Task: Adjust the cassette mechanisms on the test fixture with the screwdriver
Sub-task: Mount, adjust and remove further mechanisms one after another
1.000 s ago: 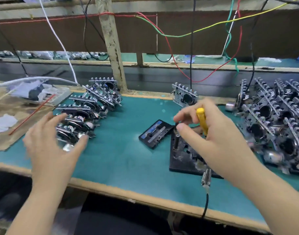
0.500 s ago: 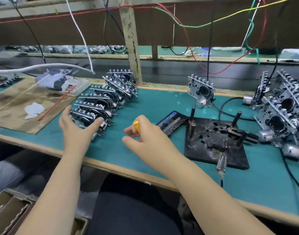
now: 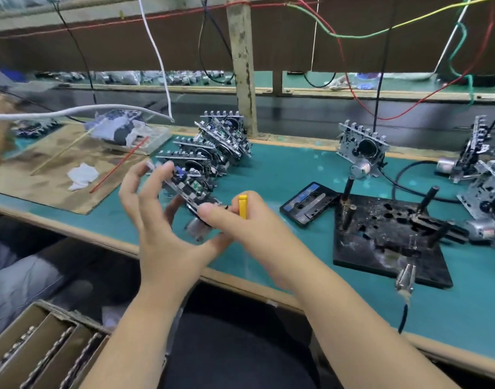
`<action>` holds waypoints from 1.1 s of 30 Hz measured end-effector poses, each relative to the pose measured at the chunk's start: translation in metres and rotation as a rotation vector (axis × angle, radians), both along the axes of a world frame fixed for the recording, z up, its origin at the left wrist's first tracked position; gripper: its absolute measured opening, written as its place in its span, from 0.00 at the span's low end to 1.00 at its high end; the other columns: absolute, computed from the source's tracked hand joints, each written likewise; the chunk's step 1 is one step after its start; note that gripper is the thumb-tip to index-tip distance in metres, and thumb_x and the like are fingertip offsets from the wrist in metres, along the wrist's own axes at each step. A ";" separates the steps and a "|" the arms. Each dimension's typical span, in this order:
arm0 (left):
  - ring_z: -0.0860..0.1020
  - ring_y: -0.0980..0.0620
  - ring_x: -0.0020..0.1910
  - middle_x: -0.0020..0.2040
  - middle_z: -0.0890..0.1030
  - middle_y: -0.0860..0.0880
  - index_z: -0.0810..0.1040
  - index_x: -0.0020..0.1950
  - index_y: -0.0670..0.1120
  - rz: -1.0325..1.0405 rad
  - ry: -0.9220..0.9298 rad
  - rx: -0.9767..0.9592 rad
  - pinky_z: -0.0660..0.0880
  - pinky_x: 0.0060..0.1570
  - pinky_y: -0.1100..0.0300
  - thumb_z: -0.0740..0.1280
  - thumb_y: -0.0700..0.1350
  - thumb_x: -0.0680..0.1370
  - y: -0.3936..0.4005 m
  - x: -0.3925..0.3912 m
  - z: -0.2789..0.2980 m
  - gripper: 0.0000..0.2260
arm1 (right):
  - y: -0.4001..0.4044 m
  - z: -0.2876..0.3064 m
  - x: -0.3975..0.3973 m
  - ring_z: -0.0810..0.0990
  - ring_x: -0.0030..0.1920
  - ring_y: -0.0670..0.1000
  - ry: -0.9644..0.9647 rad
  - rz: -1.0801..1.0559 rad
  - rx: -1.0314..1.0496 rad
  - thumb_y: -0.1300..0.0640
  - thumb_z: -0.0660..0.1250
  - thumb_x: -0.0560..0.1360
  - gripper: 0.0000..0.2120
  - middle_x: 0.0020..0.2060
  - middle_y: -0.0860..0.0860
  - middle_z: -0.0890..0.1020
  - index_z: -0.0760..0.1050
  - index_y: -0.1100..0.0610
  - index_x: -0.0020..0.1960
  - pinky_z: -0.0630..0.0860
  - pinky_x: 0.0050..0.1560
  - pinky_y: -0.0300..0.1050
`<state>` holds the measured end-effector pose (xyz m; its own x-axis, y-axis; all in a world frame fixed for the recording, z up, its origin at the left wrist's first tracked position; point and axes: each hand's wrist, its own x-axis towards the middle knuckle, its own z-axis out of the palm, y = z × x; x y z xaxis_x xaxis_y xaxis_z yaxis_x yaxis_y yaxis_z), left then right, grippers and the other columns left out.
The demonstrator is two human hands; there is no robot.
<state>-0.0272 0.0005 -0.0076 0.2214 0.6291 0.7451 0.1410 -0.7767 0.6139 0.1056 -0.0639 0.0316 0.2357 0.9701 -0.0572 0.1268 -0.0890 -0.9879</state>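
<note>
My left hand [image 3: 159, 220] holds a cassette mechanism [image 3: 191, 192] lifted off the green bench, fingers curled round its far side, thumb under its small motor. My right hand [image 3: 249, 234] grips a yellow-handled screwdriver [image 3: 242, 206] and its forefinger touches the mechanism's near edge. The screwdriver's tip is hidden. The black test fixture [image 3: 386, 234] with upright pegs lies to the right, with no mechanism on it. A row of mechanisms [image 3: 215, 147] stands behind my left hand. One mechanism [image 3: 361, 148] stands alone at the back.
A cassette tape [image 3: 308, 203] lies left of the fixture. More mechanisms [image 3: 482, 169] crowd the right edge. A brown mat [image 3: 50, 181] with a red stick, white scrap and plastic tray lies left. A cardboard box [image 3: 41, 349] sits below the bench. Wires hang overhead.
My left hand has picked one mechanism out of the row and brought it toward me. My right hand with the screwdriver has moved left, away from the fixture, to meet it.
</note>
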 end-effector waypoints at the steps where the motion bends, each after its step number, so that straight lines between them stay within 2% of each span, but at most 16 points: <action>1: 0.65 0.40 0.75 0.76 0.55 0.41 0.65 0.72 0.54 -0.018 0.000 0.038 0.72 0.63 0.60 0.78 0.53 0.68 -0.005 0.007 0.013 0.36 | -0.009 0.009 0.006 0.72 0.32 0.33 -0.011 -0.004 0.022 0.29 0.73 0.61 0.27 0.35 0.32 0.77 0.66 0.46 0.44 0.67 0.33 0.31; 2: 0.65 0.38 0.74 0.75 0.56 0.38 0.66 0.72 0.51 -0.028 -0.003 0.073 0.72 0.62 0.57 0.76 0.56 0.71 -0.010 0.014 0.024 0.33 | -0.020 0.019 0.014 0.74 0.35 0.33 -0.026 -0.011 0.045 0.29 0.73 0.58 0.28 0.39 0.32 0.78 0.67 0.44 0.44 0.68 0.34 0.29; 4: 0.71 0.39 0.67 0.69 0.64 0.36 0.69 0.70 0.45 -0.071 -0.090 0.010 0.73 0.60 0.50 0.77 0.62 0.69 -0.015 0.034 0.049 0.38 | -0.040 0.039 0.031 0.77 0.39 0.35 -0.034 -0.014 0.090 0.29 0.74 0.54 0.27 0.42 0.33 0.79 0.67 0.40 0.44 0.71 0.39 0.33; 5: 0.73 0.40 0.64 0.67 0.66 0.37 0.70 0.70 0.43 -0.115 -0.143 0.003 0.74 0.58 0.45 0.79 0.59 0.68 -0.017 0.047 0.058 0.38 | -0.051 0.050 0.041 0.77 0.38 0.36 -0.027 -0.007 0.114 0.31 0.76 0.54 0.26 0.40 0.32 0.78 0.68 0.40 0.43 0.71 0.39 0.34; 7: 0.72 0.36 0.65 0.70 0.61 0.37 0.70 0.70 0.46 -0.205 -0.176 0.220 0.76 0.54 0.39 0.77 0.49 0.71 -0.032 0.076 0.065 0.30 | -0.072 0.068 0.063 0.78 0.36 0.38 -0.023 -0.004 0.156 0.35 0.78 0.55 0.27 0.33 0.33 0.77 0.68 0.43 0.43 0.72 0.35 0.32; 9: 0.69 0.35 0.68 0.73 0.58 0.39 0.69 0.70 0.50 -0.390 -0.160 0.334 0.78 0.54 0.45 0.79 0.51 0.70 -0.037 0.099 0.068 0.32 | -0.093 0.080 0.091 0.78 0.37 0.40 -0.061 -0.044 0.176 0.37 0.79 0.54 0.27 0.33 0.34 0.77 0.67 0.45 0.43 0.73 0.39 0.35; 11: 0.68 0.40 0.72 0.74 0.60 0.43 0.67 0.74 0.52 -0.575 -0.119 0.270 0.75 0.59 0.52 0.83 0.51 0.69 -0.031 0.116 0.072 0.39 | -0.110 0.086 0.120 0.78 0.39 0.42 -0.126 -0.129 0.156 0.36 0.80 0.52 0.29 0.38 0.38 0.78 0.68 0.45 0.43 0.72 0.45 0.41; 14: 0.70 0.45 0.74 0.75 0.69 0.48 0.59 0.79 0.50 -0.710 0.090 0.088 0.71 0.68 0.48 0.81 0.48 0.72 -0.012 0.135 0.069 0.43 | -0.127 0.089 0.158 0.77 0.34 0.32 -0.479 -0.247 0.016 0.31 0.81 0.50 0.36 0.45 0.33 0.81 0.66 0.47 0.46 0.72 0.36 0.33; 16: 0.68 0.52 0.76 0.76 0.70 0.53 0.57 0.81 0.53 -0.680 0.358 0.046 0.66 0.74 0.49 0.80 0.49 0.71 -0.003 0.147 0.062 0.46 | -0.130 0.084 0.177 0.76 0.45 0.25 -0.754 -0.227 -0.090 0.30 0.78 0.51 0.36 0.56 0.33 0.80 0.63 0.47 0.45 0.72 0.46 0.38; 18: 0.63 0.60 0.77 0.78 0.67 0.58 0.56 0.82 0.55 -0.630 0.584 0.021 0.61 0.76 0.54 0.81 0.50 0.69 0.003 0.156 0.056 0.48 | -0.127 0.073 0.192 0.73 0.50 0.30 -0.887 -0.144 -0.141 0.34 0.77 0.56 0.33 0.61 0.40 0.78 0.61 0.48 0.45 0.68 0.48 0.29; 20: 0.64 0.60 0.76 0.75 0.70 0.60 0.58 0.81 0.57 -0.599 0.680 -0.051 0.59 0.77 0.51 0.81 0.51 0.68 0.005 0.163 0.054 0.48 | -0.123 0.059 0.205 0.70 0.51 0.38 -0.923 -0.108 -0.179 0.37 0.77 0.59 0.30 0.63 0.41 0.75 0.61 0.47 0.46 0.66 0.48 0.24; 21: 0.64 0.59 0.76 0.73 0.71 0.62 0.58 0.81 0.58 -0.597 0.720 -0.089 0.58 0.77 0.48 0.81 0.52 0.68 0.006 0.165 0.053 0.47 | -0.121 0.053 0.211 0.70 0.54 0.41 -0.919 -0.108 -0.190 0.37 0.77 0.59 0.30 0.64 0.40 0.75 0.60 0.47 0.46 0.67 0.49 0.26; 24: 0.63 0.68 0.70 0.71 0.72 0.63 0.57 0.81 0.58 -0.586 0.827 -0.126 0.55 0.78 0.51 0.81 0.54 0.67 0.008 0.173 0.051 0.48 | -0.115 0.040 0.222 0.72 0.64 0.47 -0.897 -0.082 -0.204 0.38 0.77 0.61 0.29 0.67 0.39 0.73 0.60 0.45 0.46 0.70 0.57 0.48; 26: 0.64 0.67 0.70 0.71 0.72 0.64 0.56 0.81 0.59 -0.582 0.872 -0.158 0.59 0.74 0.56 0.81 0.54 0.67 0.011 0.177 0.049 0.49 | -0.112 0.034 0.227 0.73 0.65 0.49 -0.890 -0.058 -0.217 0.39 0.78 0.62 0.29 0.67 0.39 0.74 0.59 0.46 0.46 0.71 0.61 0.53; 29: 0.67 0.60 0.73 0.71 0.72 0.65 0.55 0.81 0.60 -0.593 0.930 -0.198 0.64 0.66 0.60 0.82 0.54 0.66 0.016 0.183 0.045 0.51 | -0.112 0.024 0.234 0.73 0.66 0.49 -0.883 -0.037 -0.228 0.40 0.79 0.62 0.30 0.67 0.39 0.74 0.60 0.47 0.47 0.70 0.62 0.53; 33: 0.67 0.67 0.69 0.71 0.72 0.64 0.54 0.82 0.59 -0.592 0.921 -0.230 0.68 0.65 0.61 0.82 0.53 0.66 0.017 0.187 0.040 0.52 | -0.111 0.017 0.237 0.71 0.65 0.45 -0.855 -0.039 -0.228 0.40 0.80 0.62 0.30 0.68 0.37 0.72 0.59 0.46 0.46 0.67 0.58 0.46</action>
